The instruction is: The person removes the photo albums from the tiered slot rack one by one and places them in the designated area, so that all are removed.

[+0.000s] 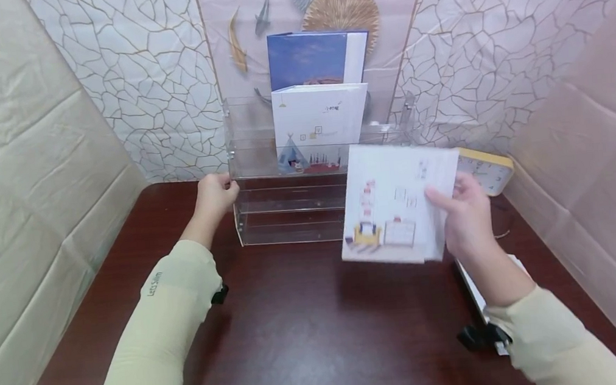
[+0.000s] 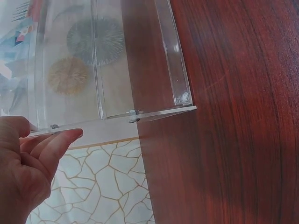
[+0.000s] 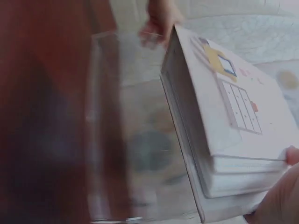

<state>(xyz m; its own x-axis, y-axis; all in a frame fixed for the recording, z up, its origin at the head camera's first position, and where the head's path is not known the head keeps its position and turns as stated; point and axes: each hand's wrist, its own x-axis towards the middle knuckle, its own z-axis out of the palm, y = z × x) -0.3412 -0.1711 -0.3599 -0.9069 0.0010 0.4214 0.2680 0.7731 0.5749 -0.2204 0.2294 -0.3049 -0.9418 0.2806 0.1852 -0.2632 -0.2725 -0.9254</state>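
Observation:
My left hand [image 1: 213, 194] pinches the left side panel of a clear acrylic rack [image 1: 295, 235], thumb on one face and fingers on the other in the left wrist view. My right hand [image 1: 467, 218] grips the right edge of a white book [image 1: 380, 198], held up in front of the rack's right part. Its cover has a yellow armchair and a cabinet; the right wrist view shows its thick pages fanned slightly apart. Another white book [image 1: 320, 112] with a tent picture stands in the rack's upper part. Behind it rises a blue-and-white book [image 1: 307, 58].
A yellow-rimmed clock [image 1: 495, 167] stands at the right, behind my right hand. A white flat thing [image 1: 476, 291] lies on the dark wooden table [image 1: 298, 328], partly hidden under my right forearm. Fabric screens [image 1: 586, 162] close in the table's sides and back.

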